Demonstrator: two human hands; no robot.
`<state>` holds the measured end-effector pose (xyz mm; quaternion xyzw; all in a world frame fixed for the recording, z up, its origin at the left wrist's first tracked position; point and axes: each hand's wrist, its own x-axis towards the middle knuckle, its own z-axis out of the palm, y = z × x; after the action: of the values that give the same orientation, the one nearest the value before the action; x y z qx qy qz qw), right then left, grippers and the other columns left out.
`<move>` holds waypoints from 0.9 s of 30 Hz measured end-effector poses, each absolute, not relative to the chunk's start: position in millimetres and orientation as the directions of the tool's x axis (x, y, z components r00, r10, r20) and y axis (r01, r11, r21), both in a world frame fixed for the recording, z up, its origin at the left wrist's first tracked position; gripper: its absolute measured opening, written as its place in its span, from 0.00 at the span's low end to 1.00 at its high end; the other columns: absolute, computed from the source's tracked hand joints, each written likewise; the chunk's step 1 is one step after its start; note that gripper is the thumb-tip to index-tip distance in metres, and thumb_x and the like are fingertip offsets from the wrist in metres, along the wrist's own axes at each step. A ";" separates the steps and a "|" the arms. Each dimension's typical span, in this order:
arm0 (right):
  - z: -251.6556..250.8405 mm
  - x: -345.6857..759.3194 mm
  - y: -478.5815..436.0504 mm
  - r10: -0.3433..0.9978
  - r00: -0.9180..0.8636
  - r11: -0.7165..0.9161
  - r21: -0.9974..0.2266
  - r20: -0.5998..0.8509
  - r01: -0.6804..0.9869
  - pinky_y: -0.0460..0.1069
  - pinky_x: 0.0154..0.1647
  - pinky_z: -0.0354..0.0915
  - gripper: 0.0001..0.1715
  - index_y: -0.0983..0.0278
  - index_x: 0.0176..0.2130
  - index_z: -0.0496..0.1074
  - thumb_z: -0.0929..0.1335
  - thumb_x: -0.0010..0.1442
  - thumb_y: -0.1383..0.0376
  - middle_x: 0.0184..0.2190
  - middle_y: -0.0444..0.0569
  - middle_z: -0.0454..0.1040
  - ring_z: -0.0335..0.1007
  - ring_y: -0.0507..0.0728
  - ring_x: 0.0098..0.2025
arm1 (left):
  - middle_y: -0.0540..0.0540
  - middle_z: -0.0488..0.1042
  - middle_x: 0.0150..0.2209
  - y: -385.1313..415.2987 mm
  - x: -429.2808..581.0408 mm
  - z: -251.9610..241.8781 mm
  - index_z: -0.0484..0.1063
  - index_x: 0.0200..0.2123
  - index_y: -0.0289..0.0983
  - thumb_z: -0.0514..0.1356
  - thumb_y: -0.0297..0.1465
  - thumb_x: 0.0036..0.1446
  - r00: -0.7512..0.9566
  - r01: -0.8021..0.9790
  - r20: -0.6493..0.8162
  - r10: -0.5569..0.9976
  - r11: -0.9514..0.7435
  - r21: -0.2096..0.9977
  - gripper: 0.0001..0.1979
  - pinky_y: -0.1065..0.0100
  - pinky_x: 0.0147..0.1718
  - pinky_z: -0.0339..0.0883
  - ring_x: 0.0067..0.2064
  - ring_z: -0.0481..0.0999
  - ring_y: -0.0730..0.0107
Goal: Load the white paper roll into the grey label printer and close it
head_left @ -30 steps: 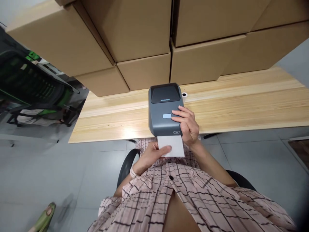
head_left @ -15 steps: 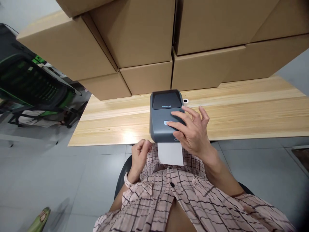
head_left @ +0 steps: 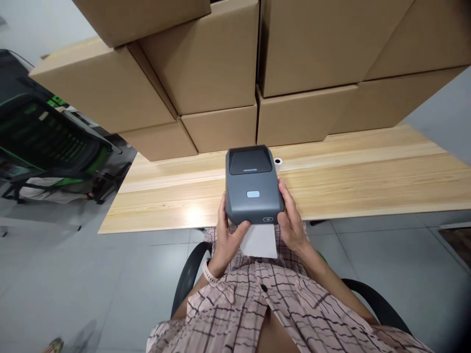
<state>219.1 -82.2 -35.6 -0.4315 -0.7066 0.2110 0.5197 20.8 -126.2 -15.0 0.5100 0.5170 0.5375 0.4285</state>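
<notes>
A dark grey label printer (head_left: 253, 208) with a pale blue button stands at the front edge of the wooden table. White label paper (head_left: 259, 242) hangs out of its front slot over the lap. My left hand (head_left: 228, 238) grips the printer's front left corner, thumb at the front and fingers along the side. On the opposite side, my right hand (head_left: 291, 223) grips the right front corner, its thumb by the small oval mark. Behind the printer's right side sits a small white roll (head_left: 278, 162) with a dark core, partly hidden.
Stacked cardboard boxes (head_left: 217, 63) fill the back of the table (head_left: 360, 181). A black and green office chair (head_left: 51, 142) stands at the left beyond the table's end. Armrests (head_left: 189, 272) of my own chair flank my body.
My right hand has left the button area on top and moved to the printer's right side. My left hand has opened from its curl and taken hold of the left side.
</notes>
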 end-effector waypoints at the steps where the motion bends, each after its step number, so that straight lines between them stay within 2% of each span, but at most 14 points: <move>1: -37.2 216.9 -83.8 0.835 -0.080 0.530 -0.758 0.544 0.380 0.69 0.78 0.56 0.40 0.53 0.79 0.45 0.54 0.76 0.45 0.80 0.52 0.50 0.48 0.66 0.80 | 0.44 0.47 0.80 -125.0 20.2 -16.3 0.46 0.78 0.51 0.66 0.47 0.64 -0.113 0.062 0.113 0.987 -0.106 0.992 0.46 0.46 0.78 0.49 0.80 0.48 0.45; 5: -35.0 210.1 -84.6 0.838 -0.059 0.528 -0.777 0.543 0.342 0.70 0.78 0.53 0.41 0.53 0.79 0.46 0.55 0.76 0.44 0.80 0.52 0.49 0.47 0.67 0.80 | 0.45 0.45 0.81 -119.4 16.2 -19.7 0.49 0.77 0.50 0.62 0.49 0.67 -0.117 0.074 0.197 0.973 -0.189 0.979 0.42 0.50 0.79 0.47 0.80 0.48 0.48; 10: -27.7 210.0 -85.4 0.834 -0.058 0.529 -0.767 0.548 0.364 0.74 0.78 0.48 0.42 0.53 0.79 0.47 0.52 0.75 0.41 0.79 0.53 0.51 0.48 0.70 0.80 | 0.46 0.52 0.79 -114.5 11.2 -22.7 0.57 0.75 0.49 0.54 0.54 0.70 -0.160 0.204 0.324 0.932 -0.290 0.935 0.36 0.49 0.79 0.43 0.80 0.48 0.50; 14: -14.1 215.4 -86.1 0.838 -0.135 0.532 -0.738 0.528 0.415 0.75 0.78 0.47 0.48 0.53 0.80 0.41 0.49 0.72 0.35 0.80 0.54 0.47 0.46 0.71 0.80 | 0.48 0.53 0.79 -112.9 9.0 -19.5 0.59 0.75 0.49 0.48 0.57 0.71 -0.163 0.242 0.364 0.917 -0.321 0.916 0.36 0.50 0.79 0.41 0.81 0.47 0.52; 17: 6.9 220.3 -79.6 0.816 -0.196 0.567 -0.687 0.544 0.455 0.75 0.79 0.43 0.53 0.54 0.80 0.39 0.49 0.69 0.32 0.80 0.57 0.46 0.44 0.72 0.80 | 0.51 0.56 0.78 -105.3 6.1 -7.9 0.62 0.73 0.50 0.45 0.57 0.72 -0.175 0.202 0.381 0.908 -0.346 0.916 0.35 0.51 0.79 0.41 0.81 0.45 0.56; 20: 39.1 220.9 -58.7 0.748 -0.208 0.633 -0.584 0.630 0.508 0.75 0.78 0.44 0.50 0.54 0.79 0.46 0.49 0.70 0.33 0.78 0.57 0.54 0.47 0.72 0.80 | 0.52 0.63 0.75 -82.3 -2.4 10.1 0.68 0.70 0.52 0.42 0.57 0.72 -0.157 0.145 0.439 0.885 -0.419 0.896 0.34 0.50 0.79 0.43 0.81 0.49 0.57; 23: 76.6 213.3 -19.0 0.659 -0.174 0.692 -0.499 0.731 0.522 0.73 0.76 0.51 0.46 0.54 0.77 0.51 0.48 0.72 0.35 0.75 0.54 0.59 0.52 0.70 0.78 | 0.48 0.73 0.69 -46.2 -12.6 23.5 0.75 0.64 0.48 0.45 0.53 0.74 -0.184 0.121 0.482 0.857 -0.466 0.876 0.30 0.51 0.76 0.54 0.75 0.65 0.58; 25: 100.0 205.3 16.7 0.650 -0.098 0.684 -0.524 0.753 0.507 0.69 0.74 0.57 0.44 0.51 0.77 0.50 0.47 0.73 0.37 0.73 0.53 0.63 0.60 0.67 0.75 | 0.43 0.73 0.68 -22.9 -15.7 24.3 0.75 0.63 0.44 0.55 0.49 0.71 -0.203 0.122 0.458 0.865 -0.442 0.889 0.25 0.51 0.74 0.56 0.73 0.67 0.56; 27: 119.9 198.2 56.4 0.685 -0.042 0.646 -0.580 0.728 0.496 0.66 0.72 0.62 0.42 0.51 0.76 0.49 0.49 0.74 0.38 0.69 0.53 0.69 0.68 0.66 0.70 | 0.39 0.70 0.70 -6.1 -14.7 18.6 0.72 0.65 0.42 0.64 0.43 0.64 -0.163 0.142 0.375 0.913 -0.354 0.924 0.28 0.49 0.72 0.58 0.73 0.67 0.51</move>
<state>198.2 56.4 119.9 -0.4118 -0.7167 0.0848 0.5564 -14.7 -6.1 18.6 0.5620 0.4691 0.6011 0.3207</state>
